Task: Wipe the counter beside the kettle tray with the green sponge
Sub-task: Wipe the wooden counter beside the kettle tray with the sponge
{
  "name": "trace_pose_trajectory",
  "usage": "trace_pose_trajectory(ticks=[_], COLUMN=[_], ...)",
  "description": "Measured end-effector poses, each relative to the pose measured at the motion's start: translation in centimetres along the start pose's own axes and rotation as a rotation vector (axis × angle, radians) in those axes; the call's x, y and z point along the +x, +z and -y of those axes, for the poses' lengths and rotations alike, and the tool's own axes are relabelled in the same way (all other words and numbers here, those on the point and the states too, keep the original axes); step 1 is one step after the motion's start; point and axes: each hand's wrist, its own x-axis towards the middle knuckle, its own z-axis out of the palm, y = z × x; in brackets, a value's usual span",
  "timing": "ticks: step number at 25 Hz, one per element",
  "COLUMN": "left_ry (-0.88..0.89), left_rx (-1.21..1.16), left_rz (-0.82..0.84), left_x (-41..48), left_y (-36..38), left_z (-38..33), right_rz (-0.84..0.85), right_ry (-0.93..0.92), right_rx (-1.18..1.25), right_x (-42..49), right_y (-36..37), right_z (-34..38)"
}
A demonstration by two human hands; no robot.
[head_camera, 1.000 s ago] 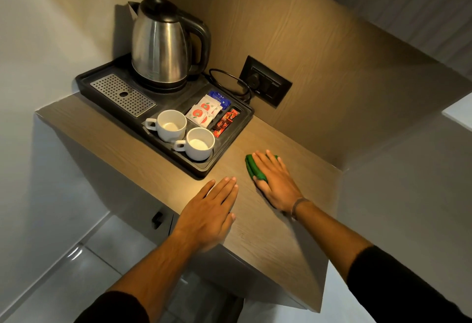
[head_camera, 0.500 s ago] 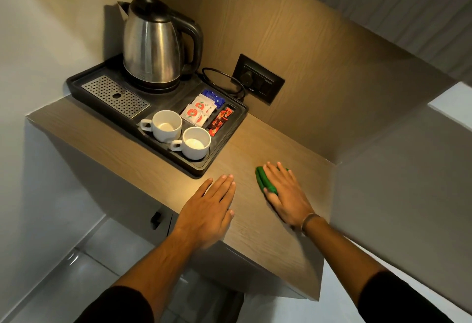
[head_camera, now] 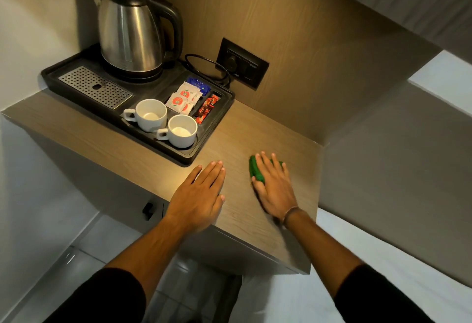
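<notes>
One green sponge (head_camera: 256, 171), mostly hidden beneath flat right hand (head_camera: 274, 187).

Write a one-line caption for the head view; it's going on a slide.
Right hand presses a green sponge flat on the wooden counter beside the kettle tray; left hand rests flat nearby.

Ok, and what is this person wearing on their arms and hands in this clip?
Both hands are bare: no gloves or rings visible on the left hand or the right hand. Dark, apparently black sleeves are pushed up, leaving the forearms uncovered. A thin band or bracelet circles the right wrist. No watch shows.
</notes>
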Motion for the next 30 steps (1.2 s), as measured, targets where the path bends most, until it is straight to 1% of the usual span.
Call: trace_pose_trajectory(ticks=[2,3,4,5,7,9,10,12,13,14,16,18,19,21,24,28,30], left_ry=[0.001,0.001,0.000,0.000,-0.003,0.000,0.001,0.003,0.004,0.006,0.004,0.003,0.002,0.003,0.002,0.002,0.006], left_rx=[0.005,0.010,0.013,0.013,0.009,0.006,0.011,0.028,0.033,0.031,0.029,0.028,0.029,0.040,0.023,0.017,0.030], left_rz=[0.008,0.012,0.020,0.027,0.023,0.028,0.031,0.035,0.045,0.055,0.065,0.084,0.089,0.099,0.127,0.128,0.104], left_x=[0.0,-0.1,-0.1,-0.1,-0.1,-0.1,0.0,-0.1,-0.1,-0.1,-0.1,0.1,0.1,0.2,0.2,-0.1,-1.3], left_y=[0.0,-0.1,-0.1,-0.2,-0.2,-0.2,-0.2,-0.3,-0.3,-0.4,-0.4,-0.5,-0.5,-0.5,-0.6,-2.0,-3.0], left_z=[-0.1,0.0,0.0,0.0,0.0,0.0,0.0,0.1,0.1,0.1,0.0,0.0,-0.1,0.0,0.0,-0.3,-0.6], right_rz=[-0.015,-0.008,-0.002,0.005,0.024,0.009,-0.008,-0.008,0.007,0.014,-0.003,-0.040,-0.064,-0.097,-0.083,-0.091,-0.108], right_ry=[-0.133,-0.201,-0.220,-0.203,-0.064,0.080,0.087,-0.039,-0.094,-0.102,0.009,0.150,0.187,0.186,0.176,0.222,0.225], right_rx=[-0.032,-0.044,-0.048,-0.050,-0.025,0.005,0.002,-0.047,-0.063,-0.074,-0.054,-0.002,0.002,-0.017,-0.041,0.019,0.061], right_x=[-2.5,-4.7,-6.4,-7.0,-5.6,-3.8,-3.9,-6.4,-8.1,-9.3,-9.1,-7.4,-6.7,-6.3,-6.3,-5.9,-6.8], right_y=[2.0,2.7,2.5,1.9,0.3,-0.1,0.3,1.7,2.0,1.8,1.0,0.9,1.1,2.0,2.0,1.3,0.6], right_z=[1.7,1.3,0.1,-1.3,-2.5,-0.7,0.7,2.2,1.8,0.8,-0.8,-0.4,0.2,1.0,0.4,1.6,2.4])
